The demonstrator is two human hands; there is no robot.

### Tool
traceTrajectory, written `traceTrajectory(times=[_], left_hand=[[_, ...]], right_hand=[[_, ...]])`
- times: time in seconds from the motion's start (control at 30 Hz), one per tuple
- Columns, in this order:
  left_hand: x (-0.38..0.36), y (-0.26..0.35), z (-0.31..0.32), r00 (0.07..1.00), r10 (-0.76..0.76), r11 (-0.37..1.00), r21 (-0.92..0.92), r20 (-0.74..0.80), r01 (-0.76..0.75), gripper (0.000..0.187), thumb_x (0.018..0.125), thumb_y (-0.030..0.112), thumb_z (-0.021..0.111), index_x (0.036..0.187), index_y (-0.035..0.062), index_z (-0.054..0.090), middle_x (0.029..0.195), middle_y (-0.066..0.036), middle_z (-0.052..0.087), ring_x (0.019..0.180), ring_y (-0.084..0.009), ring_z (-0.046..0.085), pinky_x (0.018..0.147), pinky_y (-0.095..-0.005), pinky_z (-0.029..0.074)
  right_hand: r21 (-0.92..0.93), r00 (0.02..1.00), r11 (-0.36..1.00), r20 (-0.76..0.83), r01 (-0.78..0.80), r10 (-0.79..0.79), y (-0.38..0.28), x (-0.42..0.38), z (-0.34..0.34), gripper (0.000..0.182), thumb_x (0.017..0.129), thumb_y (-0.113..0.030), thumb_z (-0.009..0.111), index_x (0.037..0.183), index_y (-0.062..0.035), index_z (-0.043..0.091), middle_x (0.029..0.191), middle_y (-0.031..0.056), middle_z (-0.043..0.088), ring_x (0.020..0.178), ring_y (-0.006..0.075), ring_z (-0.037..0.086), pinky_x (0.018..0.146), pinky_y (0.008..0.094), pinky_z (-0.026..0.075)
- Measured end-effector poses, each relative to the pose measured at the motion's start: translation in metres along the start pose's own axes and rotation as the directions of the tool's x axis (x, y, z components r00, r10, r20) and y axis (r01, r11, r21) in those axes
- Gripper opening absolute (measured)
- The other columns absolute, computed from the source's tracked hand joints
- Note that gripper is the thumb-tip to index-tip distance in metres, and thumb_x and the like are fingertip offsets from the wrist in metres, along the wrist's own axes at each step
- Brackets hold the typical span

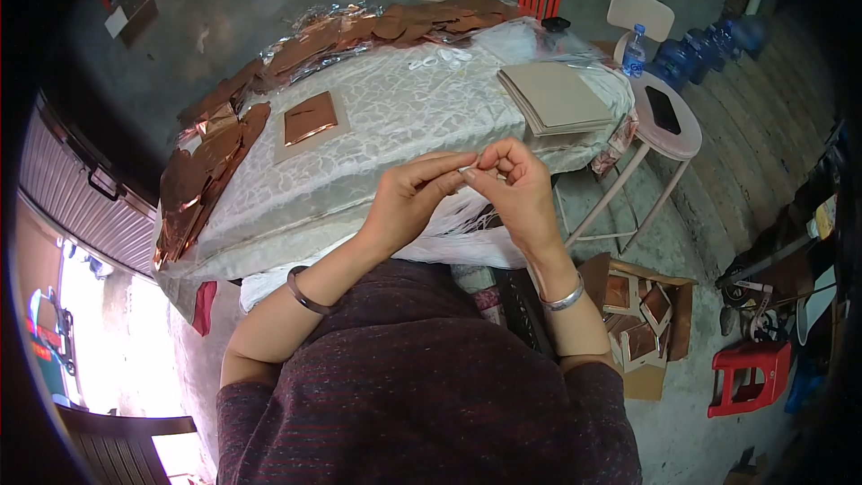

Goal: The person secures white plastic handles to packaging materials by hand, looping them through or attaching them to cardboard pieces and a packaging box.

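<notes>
My left hand [415,196] and my right hand [519,196] meet in front of my chest, over the near edge of the table. Thumb and fingers are pinched on both, and the fingertips come together. What they pinch is too small to make out. Below them, a bundle of white strands [462,238] lies across my lap. On the table beyond my left hand rests a copper-coloured foil sheet [311,119] on a grey-beige card [285,153]. A stack of grey-beige cards [561,94] sits beyond my right hand.
Copper foil pieces [314,49] line the far and left edges of the lace-covered table [404,112]. At right, a stool [678,137] bears a phone [663,110] and a water bottle [635,52]. A cardboard box [678,323] and a red stool [759,373] stand on the floor.
</notes>
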State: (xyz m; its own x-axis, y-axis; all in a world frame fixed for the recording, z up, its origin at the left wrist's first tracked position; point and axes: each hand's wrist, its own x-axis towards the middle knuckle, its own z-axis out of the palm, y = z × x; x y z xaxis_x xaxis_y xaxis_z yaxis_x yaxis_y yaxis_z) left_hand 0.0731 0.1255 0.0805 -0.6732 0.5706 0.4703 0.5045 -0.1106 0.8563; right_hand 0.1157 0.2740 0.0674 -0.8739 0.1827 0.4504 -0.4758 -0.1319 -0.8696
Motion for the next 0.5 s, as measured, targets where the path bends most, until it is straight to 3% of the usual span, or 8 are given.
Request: traceTrajectory(times=[0.1, 0.23, 0.3, 0.33, 0.4, 0.43, 0.47, 0.5], left_hand=[[0.000, -0.004, -0.002, 0.998, -0.060, 0.998, -0.010, -0.031, 0.060, 0.020, 0.084, 0.004, 0.053, 0.102, -0.0004, 0.060, 0.088, -0.004, 0.060, 0.076, -0.0084, 0.053, 0.067, -0.0207, 0.044], [0.002, 0.000, 0.000, 0.992, -0.098, 0.995, 0.001, -0.082, 0.098, 0.013, 0.082, 0.006, 0.058, 0.093, -0.0009, 0.061, 0.081, -0.001, 0.060, 0.071, -0.0062, 0.052, 0.065, -0.0194, 0.043], [0.004, -0.001, -0.001, 0.989, -0.099, 0.971, 0.208, -0.110, 0.120, 0.010, 0.081, 0.008, 0.059, 0.086, -0.0004, 0.058, 0.078, 0.000, 0.058, 0.068, -0.0052, 0.051, 0.063, -0.0185, 0.042], [0.006, -0.003, -0.003, 0.989, -0.099, 0.971, 0.208, -0.110, 0.120, 0.010, 0.081, 0.008, 0.059, 0.086, -0.0004, 0.058, 0.078, 0.000, 0.058, 0.068, -0.0052, 0.051, 0.063, -0.0185, 0.042], [0.007, -0.007, -0.007, 0.970, -0.244, 0.962, 0.131, 0.025, 0.238, 0.012, 0.083, 0.013, 0.056, 0.087, 0.0014, 0.056, 0.074, -0.001, 0.056, 0.065, -0.0059, 0.051, 0.061, -0.0197, 0.042], [0.008, -0.006, -0.008, 0.969, -0.245, 0.962, 0.132, 0.024, 0.239, 0.012, 0.083, 0.013, 0.056, 0.087, 0.0014, 0.056, 0.074, -0.001, 0.056, 0.065, -0.0059, 0.051, 0.061, -0.0197, 0.042], [0.008, -0.003, -0.007, 0.922, -0.380, 0.900, -0.203, 0.070, 0.386, 0.016, 0.085, 0.018, 0.053, 0.087, 0.0017, 0.055, 0.072, -0.001, 0.055, 0.064, -0.0065, 0.051, 0.059, -0.0202, 0.042], [0.009, -0.002, -0.005, 0.860, -0.484, 0.709, -0.504, 0.161, 0.493, 0.021, 0.087, 0.023, 0.051, 0.087, 0.0019, 0.054, 0.071, -0.002, 0.054, 0.062, -0.0070, 0.051, 0.057, -0.0208, 0.042]], right_hand=[[0.240, 0.987, 0.958, 0.056, -0.160, 0.151, -0.009, 0.000, -0.001, 0.016, 0.076, 0.004, 0.061, 0.082, -0.0050, 0.049, 0.072, -0.0016, 0.055, 0.063, 0.0015, 0.048, 0.053, 0.0131, 0.035], [0.225, 0.985, 0.959, 0.058, -0.174, 0.166, -0.012, 0.001, -0.004, 0.015, 0.076, 0.003, 0.062, 0.083, -0.0042, 0.051, 0.075, -0.0005, 0.056, 0.066, 0.0022, 0.049, 0.055, 0.0141, 0.038], [0.028, 1.000, 1.000, -0.029, 0.010, -0.009, -0.001, 0.002, -0.003, 0.012, 0.077, 0.001, 0.062, 0.084, -0.0033, 0.053, 0.076, -0.0004, 0.057, 0.064, 0.0026, 0.049, 0.054, 0.0152, 0.039], [0.027, 1.000, 1.000, -0.029, 0.010, -0.009, 0.000, 0.001, -0.003, 0.012, 0.077, 0.001, 0.062, 0.084, -0.0033, 0.053, 0.076, -0.0004, 0.057, 0.064, 0.0026, 0.049, 0.054, 0.0152, 0.039], [-0.478, 0.985, 0.871, -0.067, 0.108, -0.159, 0.001, -0.003, -0.002, 0.011, 0.075, 0.000, 0.062, 0.083, -0.0021, 0.055, 0.075, 0.0011, 0.056, 0.063, 0.0056, 0.050, 0.052, 0.0185, 0.040], [-0.477, 0.985, 0.872, -0.067, 0.108, -0.158, -0.001, -0.004, 0.001, 0.011, 0.075, 0.000, 0.062, 0.083, -0.0021, 0.055, 0.075, 0.0011, 0.056, 0.063, 0.0056, 0.050, 0.052, 0.0185, 0.040], [-0.586, 0.949, 0.770, -0.008, 0.251, -0.316, -0.005, -0.004, 0.004, 0.010, 0.075, 0.001, 0.062, 0.083, -0.0016, 0.056, 0.074, 0.0028, 0.056, 0.062, 0.0084, 0.050, 0.052, 0.0203, 0.040], [-0.677, 0.887, 0.631, 0.071, 0.378, -0.456, -0.008, -0.005, 0.007, 0.010, 0.074, 0.001, 0.062, 0.082, -0.0011, 0.056, 0.074, 0.0045, 0.055, 0.061, 0.0112, 0.051, 0.053, 0.0220, 0.041]])
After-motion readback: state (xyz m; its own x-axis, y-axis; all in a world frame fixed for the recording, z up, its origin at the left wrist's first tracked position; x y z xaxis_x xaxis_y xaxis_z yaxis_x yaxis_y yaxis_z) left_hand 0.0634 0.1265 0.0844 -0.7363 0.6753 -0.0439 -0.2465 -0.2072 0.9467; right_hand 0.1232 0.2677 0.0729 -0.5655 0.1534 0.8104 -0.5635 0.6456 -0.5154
